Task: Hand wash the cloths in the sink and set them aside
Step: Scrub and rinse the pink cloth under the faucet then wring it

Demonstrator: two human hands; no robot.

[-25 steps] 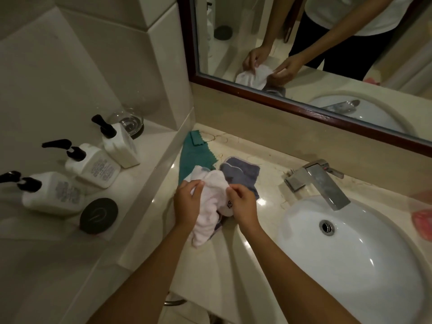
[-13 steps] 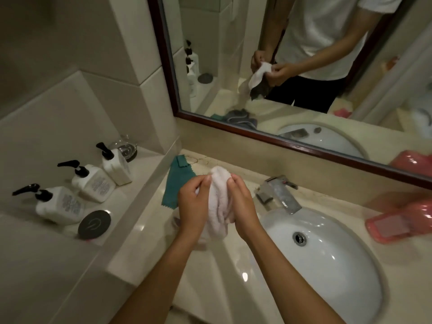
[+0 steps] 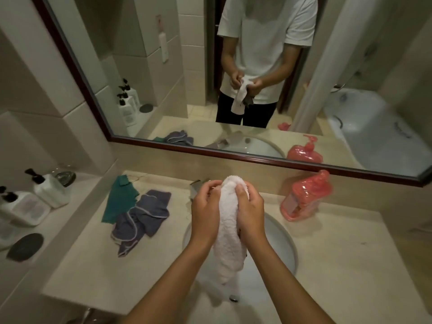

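Observation:
A fluffy white cloth [image 3: 230, 232] hangs above the white sink [image 3: 284, 244], bunched into a long roll. My left hand [image 3: 207, 212] grips its left side and my right hand [image 3: 250, 212] grips its right side near the top. On the counter to the left lie a crumpled grey-blue cloth [image 3: 142, 216] and a flat teal cloth [image 3: 120, 199], partly overlapping. The faucet [image 3: 196, 187] is mostly hidden behind my hands.
A pink pump bottle [image 3: 305, 198] stands on the counter right of the sink. White pump bottles [image 3: 50, 189] and a dark round disc [image 3: 24, 246] sit on the ledge at left. A mirror [image 3: 233, 66] spans the wall behind, above the beige counter [image 3: 339, 265].
Both hands lifted the white cloth off the counter pile and carried it right, over the sink. The grey-blue cloth it covered now lies exposed.

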